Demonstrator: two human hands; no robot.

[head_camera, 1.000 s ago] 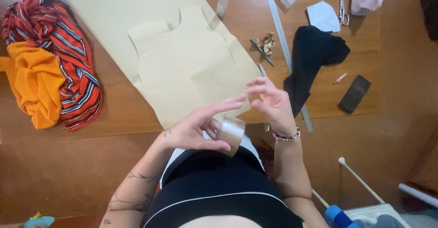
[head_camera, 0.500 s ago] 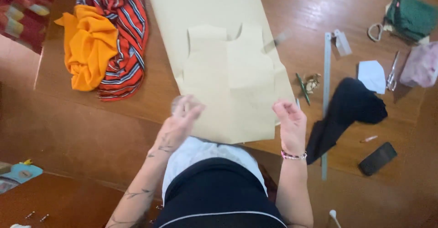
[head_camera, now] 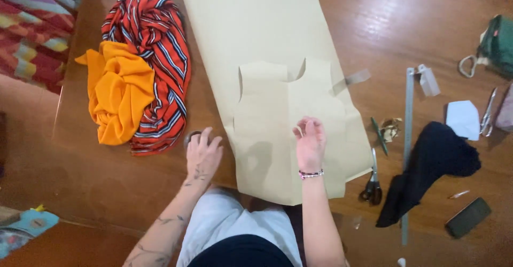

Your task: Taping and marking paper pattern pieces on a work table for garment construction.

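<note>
A long sheet of tan paper (head_camera: 251,26) lies on the wooden table (head_camera: 107,176). A cut bodice-shaped paper pattern (head_camera: 278,123) rests on its near end. My right hand (head_camera: 310,141) lies on the pattern's middle, fingers loosely curled, holding nothing. My left hand (head_camera: 202,155) sits on the table just left of the paper, covering a roll of tape (head_camera: 191,137) whose edge peeks out by my fingers.
Orange cloth (head_camera: 120,88) on red striped fabric (head_camera: 157,59) lies at left. To the right are scissors (head_camera: 372,184), a metal ruler (head_camera: 408,139), dark cloth (head_camera: 433,165), a phone (head_camera: 468,217), a white paper piece (head_camera: 463,118), another pair of scissors (head_camera: 487,112) and a green bag (head_camera: 497,42).
A second ago both hands held the tape roll near my body. My left hand has carried it out to the table left of the paper; my right hand moved onto the pattern.
</note>
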